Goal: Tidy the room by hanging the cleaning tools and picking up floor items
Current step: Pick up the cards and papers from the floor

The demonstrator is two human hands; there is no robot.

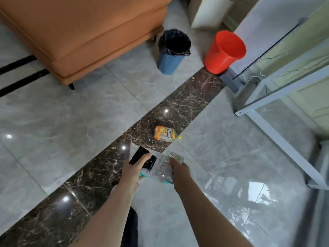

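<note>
Far left I see the orange sofa [78, 32] standing on the grey marble floor [53, 111], with two black strips [17, 72] running out from under it. A dark brown tile band [178, 104] crosses the floor diagonally. Low in the middle, the left hand [132, 171] is closed around a flat black item [142, 157] together with the left edge of a crumpled plastic wrapper [164, 168]; I cannot make out what the black item is, the view being soft there. Just beside it, the right hand [180, 172] pinches the wrapper's right side, fingers curled on it, so both hands hold the bundle above the floor. Beyond the hands a small orange juice bottle [165, 134] with a yellow cap lies on its side on the dark band, apart from both hands. Further back stands a blue bin [169, 63] lined with a black bag, near the sofa's corner. To its right a red bucket [222, 52] sits tilted against a grey base. At far right I note a white-framed glass table [277, 97].
</note>
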